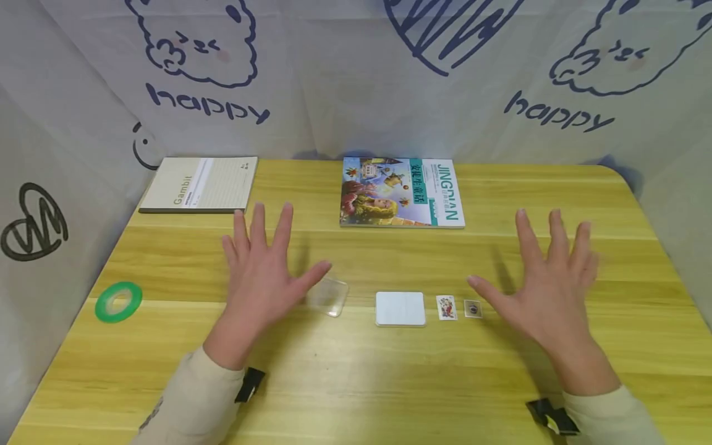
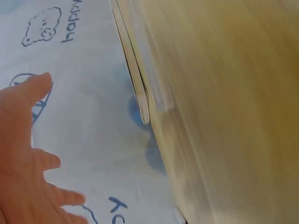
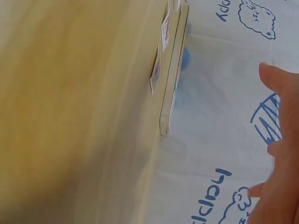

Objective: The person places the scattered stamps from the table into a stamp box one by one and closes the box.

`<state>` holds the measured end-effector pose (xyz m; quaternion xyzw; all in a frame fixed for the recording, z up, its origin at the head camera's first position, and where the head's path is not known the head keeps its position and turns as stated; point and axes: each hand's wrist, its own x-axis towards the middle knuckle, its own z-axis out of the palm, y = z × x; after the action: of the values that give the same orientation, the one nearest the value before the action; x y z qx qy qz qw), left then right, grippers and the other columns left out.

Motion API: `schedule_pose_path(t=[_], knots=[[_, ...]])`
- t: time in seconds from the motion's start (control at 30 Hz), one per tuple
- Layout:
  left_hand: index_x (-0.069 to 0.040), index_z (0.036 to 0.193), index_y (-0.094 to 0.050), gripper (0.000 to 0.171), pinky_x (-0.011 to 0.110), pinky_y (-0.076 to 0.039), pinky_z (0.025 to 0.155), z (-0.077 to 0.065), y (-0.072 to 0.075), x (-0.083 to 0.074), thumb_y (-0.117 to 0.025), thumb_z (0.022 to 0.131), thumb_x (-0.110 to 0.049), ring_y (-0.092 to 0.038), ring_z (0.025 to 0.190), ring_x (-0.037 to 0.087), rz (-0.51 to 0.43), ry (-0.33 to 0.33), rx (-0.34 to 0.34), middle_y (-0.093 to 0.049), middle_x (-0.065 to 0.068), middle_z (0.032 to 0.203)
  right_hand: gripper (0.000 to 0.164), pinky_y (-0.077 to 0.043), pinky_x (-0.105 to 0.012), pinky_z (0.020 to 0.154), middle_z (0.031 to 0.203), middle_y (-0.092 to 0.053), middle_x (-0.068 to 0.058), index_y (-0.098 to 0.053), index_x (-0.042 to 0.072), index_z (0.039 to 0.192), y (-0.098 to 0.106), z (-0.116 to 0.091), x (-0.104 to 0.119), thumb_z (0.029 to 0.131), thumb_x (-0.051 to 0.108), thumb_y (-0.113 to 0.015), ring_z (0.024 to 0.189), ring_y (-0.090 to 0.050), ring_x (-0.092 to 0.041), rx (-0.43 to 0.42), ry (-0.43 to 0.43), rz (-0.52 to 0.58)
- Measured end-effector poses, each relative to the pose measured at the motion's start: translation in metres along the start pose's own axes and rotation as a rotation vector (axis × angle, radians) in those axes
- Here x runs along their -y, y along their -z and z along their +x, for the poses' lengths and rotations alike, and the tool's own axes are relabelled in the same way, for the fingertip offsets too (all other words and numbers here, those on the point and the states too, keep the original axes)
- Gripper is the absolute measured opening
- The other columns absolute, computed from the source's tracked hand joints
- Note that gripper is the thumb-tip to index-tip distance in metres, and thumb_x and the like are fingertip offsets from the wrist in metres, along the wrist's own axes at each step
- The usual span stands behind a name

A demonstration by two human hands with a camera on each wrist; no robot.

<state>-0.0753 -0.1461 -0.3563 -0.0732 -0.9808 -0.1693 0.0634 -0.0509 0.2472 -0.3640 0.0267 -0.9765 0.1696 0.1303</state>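
Both hands are held over the wooden table with fingers spread and nothing in them. My left hand (image 1: pixel 258 278) is nearest a clear plastic case piece (image 1: pixel 332 298), whose left part it overlaps in the head view. To the right lies a white rounded rectangular case (image 1: pixel 400 308). Beside it are a small picture sticker (image 1: pixel 447 307) and a smaller brownish square sticker (image 1: pixel 473 309). My right hand (image 1: pixel 547 303) has its thumb close to that square one in the head view. In the right wrist view the small square (image 3: pixel 155 72) lies flat on the wood.
A Gambit notebook (image 1: pixel 200 185) lies at the back left, and a colourful storybook (image 1: pixel 400 193) at the back centre. A roll of green tape (image 1: pixel 118 302) rests near the table's left edge. A white cloth (image 1: pixel 334 80) with drawings hangs behind the table (image 1: pixel 356 395).
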Motion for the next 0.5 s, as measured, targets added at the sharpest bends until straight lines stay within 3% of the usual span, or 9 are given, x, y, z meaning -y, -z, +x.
schedule_pose_path(t=[0.07, 0.1, 0.17, 0.23, 0.3, 0.4, 0.5], knots=[[-0.015, 0.161, -0.017, 0.104, 0.064, -0.013, 0.111, 0.000, -0.002, -0.006, -0.062, 0.085, -0.070, -0.009, 0.144, 0.049, -0.116, -0.034, -0.001, -0.021, 0.028, 0.157, 0.111, -0.019, -0.068, 0.105, 0.147, -0.037, -0.025, -0.025, 0.019, 0.160, -0.001, -0.001, 0.001, 0.072, 0.059, -0.080, 0.138, -0.024, -0.049, -0.046, 0.022, 0.080], [-0.014, 0.161, -0.019, 0.104, 0.062, -0.021, 0.109, 0.000, -0.003, -0.009, -0.067, 0.084, -0.065, -0.021, 0.141, 0.047, -0.167, -0.048, 0.003, -0.031, 0.027, 0.152, 0.108, -0.031, -0.061, 0.098, 0.133, -0.050, -0.022, -0.030, 0.017, 0.159, -0.001, -0.001, 0.002, 0.072, 0.054, -0.083, 0.127, -0.040, -0.045, -0.065, 0.031, 0.118], [-0.011, 0.159, -0.022, 0.103, 0.055, -0.035, 0.101, 0.000, -0.007, -0.015, -0.074, 0.083, -0.057, -0.039, 0.128, 0.042, -0.260, -0.068, 0.018, -0.046, 0.024, 0.138, 0.100, -0.041, -0.044, 0.080, 0.103, -0.059, -0.014, -0.039, 0.015, 0.155, -0.002, -0.003, 0.005, 0.072, 0.045, -0.087, 0.096, -0.053, -0.034, -0.084, 0.029, 0.206], [-0.011, 0.159, -0.023, 0.103, 0.049, -0.044, 0.087, -0.001, -0.012, -0.021, -0.077, 0.082, -0.053, -0.050, 0.111, 0.035, -0.334, -0.074, 0.043, -0.054, 0.018, 0.124, 0.093, -0.037, -0.034, 0.065, 0.082, -0.054, -0.007, -0.046, 0.015, 0.150, -0.003, -0.005, 0.007, 0.072, 0.040, -0.089, 0.074, -0.049, -0.024, -0.078, 0.015, 0.263], [-0.012, 0.159, -0.024, 0.102, 0.043, -0.046, 0.072, -0.001, -0.016, -0.027, -0.080, 0.081, -0.048, -0.054, 0.089, 0.028, -0.399, -0.082, 0.077, -0.057, 0.014, 0.109, 0.087, -0.030, -0.030, 0.058, 0.071, -0.046, -0.003, -0.052, 0.016, 0.146, -0.005, -0.006, 0.008, 0.071, 0.035, -0.091, 0.062, -0.040, -0.017, -0.061, 0.002, 0.323], [-0.011, 0.157, -0.028, 0.099, 0.036, -0.040, 0.059, -0.002, -0.024, -0.034, -0.083, 0.080, -0.042, -0.046, 0.066, 0.019, -0.477, -0.103, 0.148, -0.056, 0.008, 0.088, 0.079, -0.027, -0.029, 0.055, 0.065, -0.037, -0.001, -0.056, 0.018, 0.142, -0.009, -0.009, 0.008, 0.072, 0.031, -0.092, 0.056, -0.031, -0.014, -0.005, -0.017, 0.403], [-0.010, 0.155, -0.033, 0.097, 0.033, -0.035, 0.054, -0.003, -0.031, -0.040, -0.085, 0.078, -0.040, -0.037, 0.056, 0.013, -0.515, -0.105, 0.246, -0.050, 0.003, 0.071, 0.073, -0.028, -0.030, 0.054, 0.062, -0.030, 0.000, -0.060, 0.014, 0.137, -0.013, -0.011, 0.006, 0.073, 0.027, -0.092, 0.054, -0.025, -0.014, 0.072, -0.028, 0.479]])
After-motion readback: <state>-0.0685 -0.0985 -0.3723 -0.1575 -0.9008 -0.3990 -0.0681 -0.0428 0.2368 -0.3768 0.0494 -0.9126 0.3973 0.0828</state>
